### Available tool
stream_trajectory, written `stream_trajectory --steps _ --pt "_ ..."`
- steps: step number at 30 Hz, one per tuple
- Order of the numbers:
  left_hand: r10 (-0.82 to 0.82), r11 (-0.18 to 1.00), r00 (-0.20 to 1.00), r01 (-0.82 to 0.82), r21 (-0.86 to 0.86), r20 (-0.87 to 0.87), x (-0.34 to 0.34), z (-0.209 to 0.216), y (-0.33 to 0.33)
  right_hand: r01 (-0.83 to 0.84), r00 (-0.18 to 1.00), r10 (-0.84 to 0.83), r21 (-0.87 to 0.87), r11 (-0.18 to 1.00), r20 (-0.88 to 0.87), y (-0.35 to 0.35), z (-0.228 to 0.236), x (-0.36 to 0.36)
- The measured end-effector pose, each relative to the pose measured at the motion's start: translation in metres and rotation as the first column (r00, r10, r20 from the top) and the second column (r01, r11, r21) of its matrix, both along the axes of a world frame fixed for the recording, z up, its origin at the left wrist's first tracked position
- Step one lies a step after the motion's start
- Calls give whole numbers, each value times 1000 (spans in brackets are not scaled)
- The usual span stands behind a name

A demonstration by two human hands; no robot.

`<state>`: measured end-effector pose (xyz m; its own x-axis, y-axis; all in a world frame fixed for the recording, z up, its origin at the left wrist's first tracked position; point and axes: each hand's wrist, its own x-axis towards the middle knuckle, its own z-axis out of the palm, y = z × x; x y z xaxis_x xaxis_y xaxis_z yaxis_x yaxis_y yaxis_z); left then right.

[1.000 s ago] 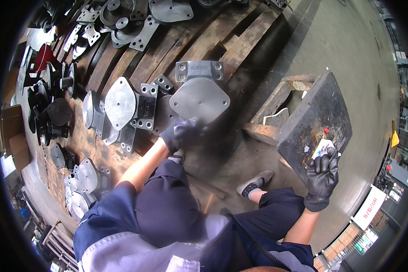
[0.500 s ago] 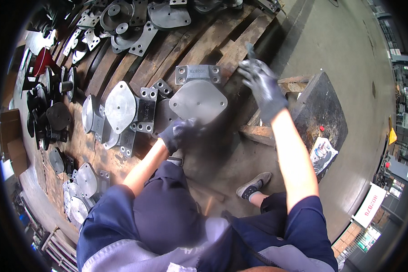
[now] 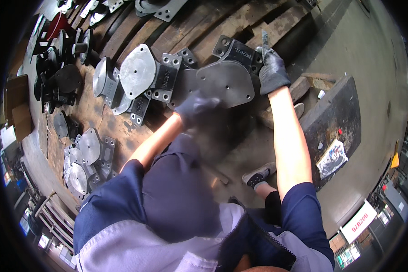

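Note:
A grey metal bracket [image 3: 226,81], a rounded plate with small holes joined to a drilled, stamped block, sits at the pallet's near edge. My right hand [image 3: 274,70], in a dark grey glove, is closed at the block's right end. A thin flat grey strip [image 3: 264,38] sticks up from it; its exact kind is unclear. My gloved left hand [image 3: 197,109] is by the plate's lower left edge. Motion smears its fingers, so its grip cannot be told. Just left stands a similar bracket [image 3: 138,72] with a paler plate.
More brackets [image 3: 89,145] lie on the wooden pallet [image 3: 190,34], at left and at the far edge. Dark round parts [image 3: 68,78] are stacked at far left. On the right, a dark wooden stand [image 3: 333,113] bears a crumpled printed packet [image 3: 332,158].
The bracket has turned clockwise, with its block now slanting down to the right. My right hand has come from apart on the right to the block's end. The whole view has shifted.

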<state>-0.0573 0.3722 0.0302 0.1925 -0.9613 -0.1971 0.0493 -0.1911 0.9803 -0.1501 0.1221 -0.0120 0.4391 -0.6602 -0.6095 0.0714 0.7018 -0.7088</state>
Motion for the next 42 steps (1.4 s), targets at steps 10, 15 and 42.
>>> stream_trajectory --steps 10,15,42 --pt "-421 906 891 406 120 171 15 126 -69 178 868 -455 -731 659 -199 102 168 -151" --pt "-610 766 771 633 -114 182 -15 119 -137 780 577 -776 108 616 254 141 197 -219" --pt "-629 721 597 688 86 498 -136 96 -318 608 779 -583 -49 792 231 206 183 -284"
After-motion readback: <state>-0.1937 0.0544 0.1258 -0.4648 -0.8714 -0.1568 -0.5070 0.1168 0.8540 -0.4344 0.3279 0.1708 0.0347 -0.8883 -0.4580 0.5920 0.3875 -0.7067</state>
